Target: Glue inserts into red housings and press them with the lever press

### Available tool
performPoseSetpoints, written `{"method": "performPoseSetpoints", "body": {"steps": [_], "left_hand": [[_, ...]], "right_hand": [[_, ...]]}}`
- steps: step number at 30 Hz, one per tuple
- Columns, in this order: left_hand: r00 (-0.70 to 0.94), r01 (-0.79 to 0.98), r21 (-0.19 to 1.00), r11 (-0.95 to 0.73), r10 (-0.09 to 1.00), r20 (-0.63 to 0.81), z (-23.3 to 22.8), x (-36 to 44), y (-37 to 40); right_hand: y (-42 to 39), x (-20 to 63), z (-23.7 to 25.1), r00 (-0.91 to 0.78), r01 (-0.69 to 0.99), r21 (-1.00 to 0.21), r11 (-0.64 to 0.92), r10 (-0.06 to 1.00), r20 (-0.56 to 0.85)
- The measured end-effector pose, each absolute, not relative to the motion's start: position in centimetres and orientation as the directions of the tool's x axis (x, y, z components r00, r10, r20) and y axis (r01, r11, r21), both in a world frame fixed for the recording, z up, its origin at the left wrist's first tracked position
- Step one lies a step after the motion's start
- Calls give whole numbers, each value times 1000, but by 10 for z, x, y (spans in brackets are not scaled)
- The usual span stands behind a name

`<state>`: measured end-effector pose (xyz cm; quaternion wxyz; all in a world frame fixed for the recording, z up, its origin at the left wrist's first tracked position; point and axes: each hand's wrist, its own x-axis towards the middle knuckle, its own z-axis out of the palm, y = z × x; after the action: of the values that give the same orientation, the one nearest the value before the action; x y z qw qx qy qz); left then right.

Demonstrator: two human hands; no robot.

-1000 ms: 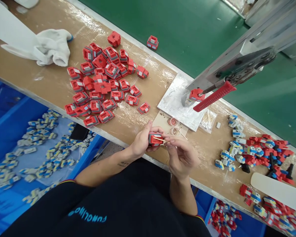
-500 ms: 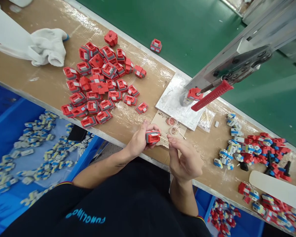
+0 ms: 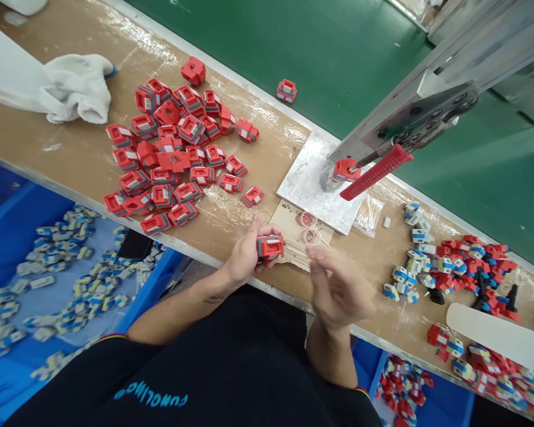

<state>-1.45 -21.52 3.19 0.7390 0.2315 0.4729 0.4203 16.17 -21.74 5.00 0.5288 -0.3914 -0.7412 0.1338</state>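
Head view: left hand [image 3: 244,261] gripping red block [image 3: 269,247]; right hand [image 3: 338,290] loosely open (blurred), just beside.

The red block [image 3: 269,247] looked matt plastic; the tabletop [image 3: 93,160] glossy brown board, taped; the plate [image 3: 311,184] dull scuffed metal; the glove [image 3: 71,89] white cloth

Red pile [image 3: 173,154] spread on bench up-left of hands. White glove [image 3: 78,89] lies further left, well apart. Lone red piece [image 3: 286,91] sits on green belt [image 3: 293,53] beyond hands. Metal plate [image 3: 311,184] just ahead of hands, press [image 3: 409,118] over it, red handle [image 3: 376,172] angled down. Swab bag [image 3: 368,212] beside plate. Mixed red-blue pile [image 3: 454,267] off to right. Blue bin [image 3: 48,273] of grey parts down-left, below bench edge.
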Motion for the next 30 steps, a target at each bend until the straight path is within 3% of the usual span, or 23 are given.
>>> {"method": "performPoseSetpoints", "body": {"steps": [2,5,8,10,12,15,17,21,23,27,30], "left_hand": [[253,-450,690,568,821,-511,31,-18,-214],[306,-506,623,596,800,-516,26,-24,-212],[311,-548,589,594,799,-515,21,-32,-210],[296,-568,587,577,809,-508,19,-39,-210],[260,-580,603,548,826,-500,18,-48,-210],[213,-556,655,512,849,-483,20,-56,-209],[249,-507,688,519,853,-459,22,-54,-207],[471,-357,749,557,800,-371,35,-34,-198],[526,-263,810,525,782,-335,44,-23,-193],[515,-42,919,393,796,-317,63,-13,-187],[603,92,973,211,766,-223,70,-15,-169]], "right_hand": [[-210,177,51,-114,508,-617,602,756,644],[-197,196,42,-264,638,-519,568,795,546],[-189,206,27,-464,632,-442,636,768,441],[-189,215,22,-510,611,-469,637,771,382],[-191,230,24,-452,615,-540,575,818,357],[-199,248,36,-237,604,-632,485,867,438],[-205,245,46,-202,571,-636,519,840,504],[-209,205,61,-461,486,-503,715,699,547],[-204,186,65,-501,467,-469,750,661,559],[-194,176,63,-456,464,-438,770,631,627],[-194,188,53,-364,447,-505,738,666,651]]}}
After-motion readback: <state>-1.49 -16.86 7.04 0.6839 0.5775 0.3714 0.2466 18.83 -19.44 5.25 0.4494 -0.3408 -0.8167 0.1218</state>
